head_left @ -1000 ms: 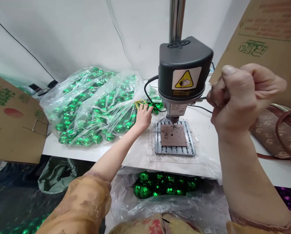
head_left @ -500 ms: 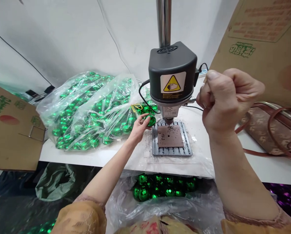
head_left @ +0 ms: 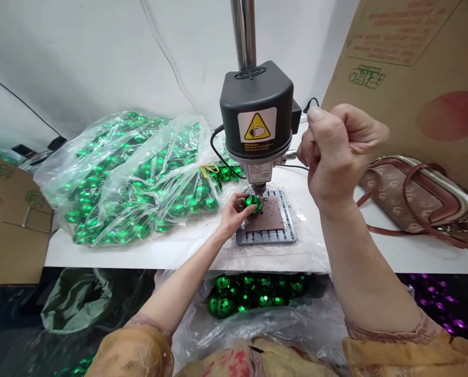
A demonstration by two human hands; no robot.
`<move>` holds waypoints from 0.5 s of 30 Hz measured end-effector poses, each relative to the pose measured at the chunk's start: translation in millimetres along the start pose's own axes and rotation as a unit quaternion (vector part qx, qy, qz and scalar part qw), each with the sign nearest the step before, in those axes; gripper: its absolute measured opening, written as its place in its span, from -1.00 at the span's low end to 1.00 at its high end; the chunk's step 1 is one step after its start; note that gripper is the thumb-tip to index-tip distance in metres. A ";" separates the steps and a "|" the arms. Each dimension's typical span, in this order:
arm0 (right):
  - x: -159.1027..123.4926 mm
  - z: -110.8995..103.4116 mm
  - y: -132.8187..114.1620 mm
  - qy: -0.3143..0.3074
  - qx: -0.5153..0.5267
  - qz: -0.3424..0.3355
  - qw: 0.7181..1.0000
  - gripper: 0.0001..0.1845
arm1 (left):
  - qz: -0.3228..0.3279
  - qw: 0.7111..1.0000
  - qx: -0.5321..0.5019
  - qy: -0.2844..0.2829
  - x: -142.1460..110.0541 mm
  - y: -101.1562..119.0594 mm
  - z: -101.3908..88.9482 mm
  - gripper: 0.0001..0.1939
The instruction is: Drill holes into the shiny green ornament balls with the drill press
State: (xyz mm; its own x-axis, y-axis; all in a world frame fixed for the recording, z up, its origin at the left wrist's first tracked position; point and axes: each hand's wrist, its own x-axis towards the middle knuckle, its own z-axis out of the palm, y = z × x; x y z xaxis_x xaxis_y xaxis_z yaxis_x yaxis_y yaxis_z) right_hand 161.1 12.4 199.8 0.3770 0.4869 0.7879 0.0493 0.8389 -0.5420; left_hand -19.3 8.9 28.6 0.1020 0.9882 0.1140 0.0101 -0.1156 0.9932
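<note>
A faceted green ball (head_left: 253, 202) sat beneath the drill press (head_left: 257, 102), over the brown board (head_left: 276, 219); whether it was already drilled could not be told. More balls filled the plastic bag (head_left: 151, 173), perhaps work left. The left hand (head_left: 231, 214) gripped it, fingers curled round its left, thumb nearest; the right hand (head_left: 336, 157) made a tight fist on the feed lever (head_left: 291, 154).

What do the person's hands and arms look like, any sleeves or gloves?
The left hand and right hand are ungloved, bare up to the sleeves. The left sleeve and right sleeve are loose, mustard-tan fabric, ending in pinkish-brown, textured cuffs.
</note>
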 end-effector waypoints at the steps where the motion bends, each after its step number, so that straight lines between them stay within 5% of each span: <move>1: -0.9 -0.6 1.2 -0.005 -0.014 -0.007 1.000 -0.40 | 0.004 1.000 0.019 -0.003 0.0 -0.3 0.1 -0.41; 9: -4.3 -4.2 5.2 -0.021 -0.065 0.005 0.998 -0.43 | 0.097 0.968 0.229 0.017 -6.6 1.1 6.8 -0.48; 15: -2.2 -2.7 0.2 -0.013 -0.045 0.019 0.999 -0.39 | 0.100 0.969 0.227 0.011 -13.0 -5.4 20.7 -0.46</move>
State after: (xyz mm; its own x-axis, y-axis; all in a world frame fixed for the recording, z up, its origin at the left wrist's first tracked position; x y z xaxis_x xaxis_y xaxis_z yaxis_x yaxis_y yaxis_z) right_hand 162.7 10.9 197.2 0.3552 0.5248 0.7736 0.1192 0.7954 -0.5943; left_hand -0.1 -5.4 21.3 0.1265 0.9429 0.3082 0.4298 -0.3321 0.8396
